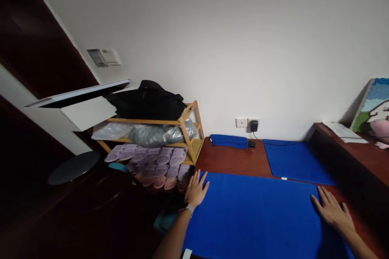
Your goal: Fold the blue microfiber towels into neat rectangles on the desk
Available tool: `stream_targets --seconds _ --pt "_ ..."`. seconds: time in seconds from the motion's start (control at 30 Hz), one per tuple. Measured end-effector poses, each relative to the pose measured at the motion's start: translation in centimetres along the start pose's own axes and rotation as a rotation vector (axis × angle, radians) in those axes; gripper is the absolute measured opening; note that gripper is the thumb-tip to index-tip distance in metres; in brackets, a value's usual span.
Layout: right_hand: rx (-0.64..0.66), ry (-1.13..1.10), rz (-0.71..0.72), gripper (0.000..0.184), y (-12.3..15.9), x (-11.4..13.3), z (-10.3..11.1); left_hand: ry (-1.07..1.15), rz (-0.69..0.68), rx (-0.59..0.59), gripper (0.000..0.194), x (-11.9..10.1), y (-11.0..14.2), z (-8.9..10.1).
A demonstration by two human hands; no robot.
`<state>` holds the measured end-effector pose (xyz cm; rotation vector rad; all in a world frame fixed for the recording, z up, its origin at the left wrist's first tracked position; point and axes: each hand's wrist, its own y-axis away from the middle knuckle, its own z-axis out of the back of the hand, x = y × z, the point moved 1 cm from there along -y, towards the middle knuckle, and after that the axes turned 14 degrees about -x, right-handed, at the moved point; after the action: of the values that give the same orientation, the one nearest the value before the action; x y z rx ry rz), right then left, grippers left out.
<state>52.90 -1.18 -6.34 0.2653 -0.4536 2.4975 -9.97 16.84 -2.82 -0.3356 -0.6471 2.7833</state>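
Observation:
A large blue cloth (258,214) lies spread out on a reddish-brown wooden surface (237,162). My left hand (196,192), with a band on its wrist, rests on the cloth's far left corner, fingers stretched. On the opposite side, my right hand (332,210) lies open by the far right corner, fingers spread. Neither hand grips anything. Behind, near the wall, a second blue cloth (298,162) lies flat with a white tag on its near edge. A folded blue cloth (229,141) sits at the back left of the surface.
A wooden rack (190,129) on the left holds rows of slippers (152,156), plastic-wrapped items and a black bag (148,101). A round stool (74,166) stands lower left. At the wall is a plugged-in black adapter (254,125). A raised ledge (349,153) borders the right.

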Motion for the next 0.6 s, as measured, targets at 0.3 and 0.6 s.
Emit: stream_targets --seconds 0.3,0.6 --pt "-0.118 -0.097 0.348 0.068 2.6 18.1 1.9 0.042 0.028 -0.028 0.056 -0.4 -0.1 0.1" --pt "0.243 -0.332 0.616 0.07 9.2 32.7 -1.1 0.029 0.025 -0.021 0.054 -0.2 -0.5 -0.1"
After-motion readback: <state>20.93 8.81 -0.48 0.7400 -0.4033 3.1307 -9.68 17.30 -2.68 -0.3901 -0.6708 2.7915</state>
